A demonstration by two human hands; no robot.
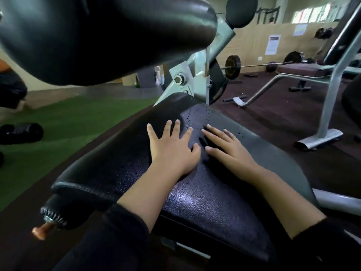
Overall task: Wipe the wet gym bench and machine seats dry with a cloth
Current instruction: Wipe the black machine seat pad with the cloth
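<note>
A black dumbbell [20, 133] lies on the green turf [58, 122] at far left. The left hand [172, 149] rests flat, fingers spread, on the black seat pad [205, 196]. Just beside it the right hand [228, 149] lies flat too, fingers straight. Water droplets [190, 117] bead on the pad just beyond the fingertips.

barbell [259, 65] lying on the dark floor by the wood wall, green turf [64, 122] on the left, some posters [273, 44] I think
</note>
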